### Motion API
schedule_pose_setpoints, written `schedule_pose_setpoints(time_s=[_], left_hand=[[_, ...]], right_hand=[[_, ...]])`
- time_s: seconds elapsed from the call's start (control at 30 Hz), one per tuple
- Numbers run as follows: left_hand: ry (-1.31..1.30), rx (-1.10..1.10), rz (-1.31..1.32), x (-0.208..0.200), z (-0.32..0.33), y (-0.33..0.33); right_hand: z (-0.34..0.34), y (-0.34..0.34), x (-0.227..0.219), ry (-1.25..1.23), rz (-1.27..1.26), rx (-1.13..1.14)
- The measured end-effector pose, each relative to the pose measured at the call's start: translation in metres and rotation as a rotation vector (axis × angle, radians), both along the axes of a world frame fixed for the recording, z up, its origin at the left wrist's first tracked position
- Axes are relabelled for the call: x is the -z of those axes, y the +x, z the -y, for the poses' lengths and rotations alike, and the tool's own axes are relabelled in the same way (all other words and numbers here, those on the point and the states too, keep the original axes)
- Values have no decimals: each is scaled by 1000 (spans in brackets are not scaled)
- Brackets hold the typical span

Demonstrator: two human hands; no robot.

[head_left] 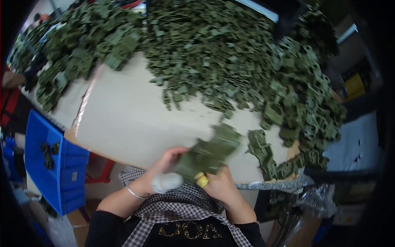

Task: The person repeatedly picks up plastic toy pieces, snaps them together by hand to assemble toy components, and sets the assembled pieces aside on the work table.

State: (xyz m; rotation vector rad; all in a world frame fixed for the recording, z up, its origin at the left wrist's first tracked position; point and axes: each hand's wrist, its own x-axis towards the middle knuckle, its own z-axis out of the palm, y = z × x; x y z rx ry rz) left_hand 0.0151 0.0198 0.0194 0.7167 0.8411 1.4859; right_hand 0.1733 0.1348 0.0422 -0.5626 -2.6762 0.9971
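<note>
1. Work surface: we see a pale surface (123, 119) with a brown near edge, spanning the middle of the view.
2. Far heap: we locate a dense heap of small green parts (214, 53) along the far edge, spreading toward the centre.
3. Right heap: we find a pile of larger green parts (314, 99) along the right edge, down toward the near right corner.
4. Left heap: we note another green pile (88, 45) at the far left corner, extending beyond the left edge.
5. Blue bin (74, 181): we see it outside the near left corner, with a few dark green pieces (48, 158) inside.
6. Held green part (214, 150): we locate it above the near edge, right of that edge's middle, between both hands; it is motion-blurred.
7. Right hand (220, 181): we observe its fingers closed on the held green part at its lower right, with a yellow cover (201, 180) on one digit.
8. Left hand (169, 160): we see its fingers partly bent, touching the part's left side; we cannot tell whether they grip it. A white cover (166, 182) wraps one digit.
9. Loose green piece (260, 148): we find it lying near the near right corner.
</note>
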Motion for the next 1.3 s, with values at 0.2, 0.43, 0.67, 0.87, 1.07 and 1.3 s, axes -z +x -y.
schedule_pose_setpoints(time_s=[0.2, 0.43, 0.67, 0.87, 1.07, 1.3], left_hand=[[-208, -25, 135, -7, -11, -10], [-49, -196, 432, -2, -14, -11], [37, -345, 402, 5, -26, -1], [30, -492, 145, -13, -28, 19], [-62, -519, 11, 16, -16, 6], [-101, -450, 99, -14, -28, 7]], right_hand=[[-9, 40, -20, -67, -179, 55], [-35, 120, 7, 614, 174, 766], [14, 53, 2, -453, -425, 628], [29, 8, -4, 46, -342, 245], [35, 0, 0, 128, -337, 129], [24, 0, -6, -61, -210, 48]])
